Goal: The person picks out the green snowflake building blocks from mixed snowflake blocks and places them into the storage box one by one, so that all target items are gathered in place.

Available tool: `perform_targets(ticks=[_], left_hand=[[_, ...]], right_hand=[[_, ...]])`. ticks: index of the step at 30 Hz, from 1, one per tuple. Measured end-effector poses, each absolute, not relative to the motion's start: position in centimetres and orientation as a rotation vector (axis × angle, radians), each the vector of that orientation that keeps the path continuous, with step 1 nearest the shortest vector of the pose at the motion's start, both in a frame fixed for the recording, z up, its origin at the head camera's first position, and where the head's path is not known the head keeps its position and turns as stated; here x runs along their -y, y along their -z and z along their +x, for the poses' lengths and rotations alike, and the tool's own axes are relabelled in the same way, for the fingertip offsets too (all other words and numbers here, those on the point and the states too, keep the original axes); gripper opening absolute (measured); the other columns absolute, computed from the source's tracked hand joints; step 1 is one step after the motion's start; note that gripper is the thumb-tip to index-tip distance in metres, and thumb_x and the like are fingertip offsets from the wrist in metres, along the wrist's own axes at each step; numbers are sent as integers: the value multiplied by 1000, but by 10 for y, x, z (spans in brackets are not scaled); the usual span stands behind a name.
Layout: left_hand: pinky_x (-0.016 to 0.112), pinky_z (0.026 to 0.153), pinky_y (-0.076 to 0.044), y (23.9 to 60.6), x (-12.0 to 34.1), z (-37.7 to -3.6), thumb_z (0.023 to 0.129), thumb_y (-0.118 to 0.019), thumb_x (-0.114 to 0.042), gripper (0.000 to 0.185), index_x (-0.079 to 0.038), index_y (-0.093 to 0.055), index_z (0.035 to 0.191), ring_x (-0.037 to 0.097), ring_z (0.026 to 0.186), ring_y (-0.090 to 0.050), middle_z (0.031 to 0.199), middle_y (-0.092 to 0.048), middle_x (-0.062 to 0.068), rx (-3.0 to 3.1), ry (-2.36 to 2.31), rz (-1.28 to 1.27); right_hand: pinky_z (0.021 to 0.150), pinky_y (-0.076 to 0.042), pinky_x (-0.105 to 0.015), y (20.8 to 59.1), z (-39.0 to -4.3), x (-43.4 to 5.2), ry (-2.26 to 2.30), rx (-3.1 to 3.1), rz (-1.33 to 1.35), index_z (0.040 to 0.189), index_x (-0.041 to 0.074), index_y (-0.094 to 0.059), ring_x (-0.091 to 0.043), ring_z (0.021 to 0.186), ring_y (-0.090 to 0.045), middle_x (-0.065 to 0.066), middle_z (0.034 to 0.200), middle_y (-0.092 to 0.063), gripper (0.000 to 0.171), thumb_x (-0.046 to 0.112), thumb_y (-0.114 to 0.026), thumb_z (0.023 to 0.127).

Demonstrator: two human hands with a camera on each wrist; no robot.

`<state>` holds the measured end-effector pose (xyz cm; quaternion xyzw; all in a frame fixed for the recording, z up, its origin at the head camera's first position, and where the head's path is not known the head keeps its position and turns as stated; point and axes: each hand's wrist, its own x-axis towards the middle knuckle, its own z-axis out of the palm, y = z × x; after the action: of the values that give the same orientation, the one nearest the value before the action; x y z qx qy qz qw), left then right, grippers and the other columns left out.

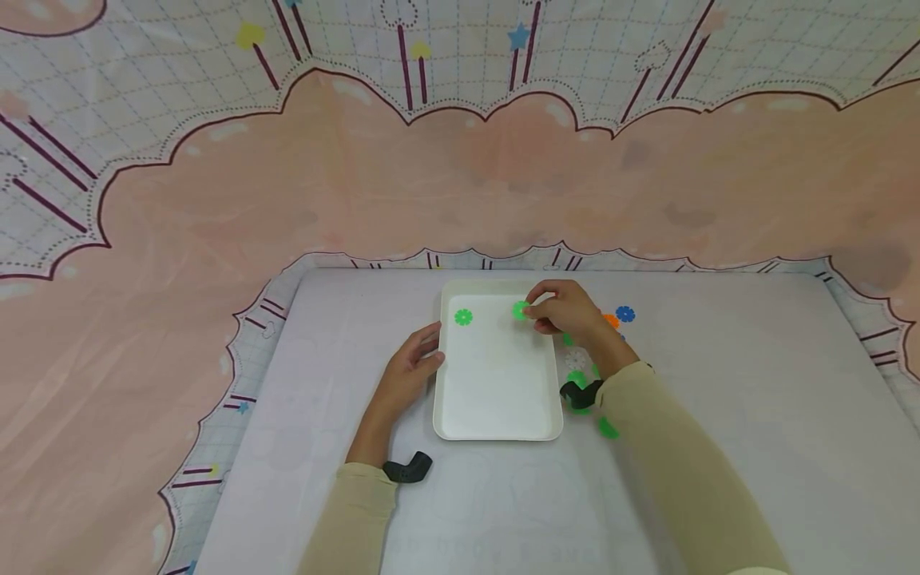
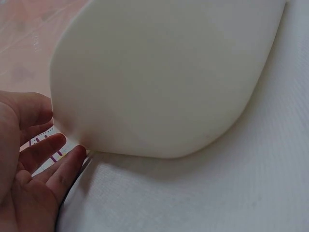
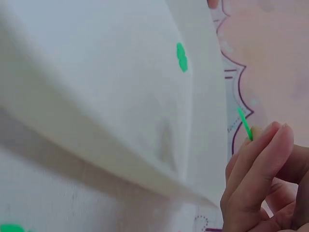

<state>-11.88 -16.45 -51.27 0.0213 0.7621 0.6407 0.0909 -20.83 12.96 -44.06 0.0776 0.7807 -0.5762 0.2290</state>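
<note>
White table [image 1: 287, 511] holds a pale tray [image 1: 496, 383]. One green flower [image 1: 463, 317] lies inside, far left. The right hand [image 1: 564, 307] pinches another flower [image 1: 519, 310] above its far right; the left hand [image 1: 406, 371], fingers loose, touches its left side.

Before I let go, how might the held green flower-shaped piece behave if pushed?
The held green flower-shaped piece looks thin edge-on, so it's probably light. It juts from the right hand without visible sag, suggesting stiffness. Laid flat, like the green one in the white tray, it would likely slide, not roll.
</note>
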Motion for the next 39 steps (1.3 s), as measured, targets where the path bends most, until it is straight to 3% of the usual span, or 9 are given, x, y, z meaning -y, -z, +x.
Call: perform_targets(ticks=[4,16,24,39], left_hand=[[52,112,-46,511,164,-119,101,-62,-14,54,-21,-46,153,31,144,-49,155,-50,11,-2259,-1908,69],[53,113,-46,510,165,-118,101,-62,-14,55,-21,-46,153,32,143,-49,155,-49,11,-2256,-1912,81],[52,112,-47,513,165,-119,101,-63,-16,55,-26,-47,152,30,143,-49,155,-50,9,-2263,-1899,68],[53,111,-47,513,166,-119,102,-62,-15,55,-20,-45,154,32,143,-49,156,-48,11,-2242,-1924,122]], right_hand=[[62,-58,-21,440,-209,-117,1572,-2150,283,114,10,-67,-14,59,-60,-8,89,-65,23,15,-75,93],[63,-58,-21,446,-213,-85,1566,-2165,407,113,14,-70,-16,63,-63,-10,96,-65,20,18,-74,94],[61,-58,-21,457,-216,-72,1657,-2093,428,113,12,-70,-13,59,-63,-9,91,-65,18,14,-73,95],[54,-54,-21,482,-217,-60,1665,-2170,453,104,9,-72,-12,58,-66,-4,75,-71,14,16,-75,92]])
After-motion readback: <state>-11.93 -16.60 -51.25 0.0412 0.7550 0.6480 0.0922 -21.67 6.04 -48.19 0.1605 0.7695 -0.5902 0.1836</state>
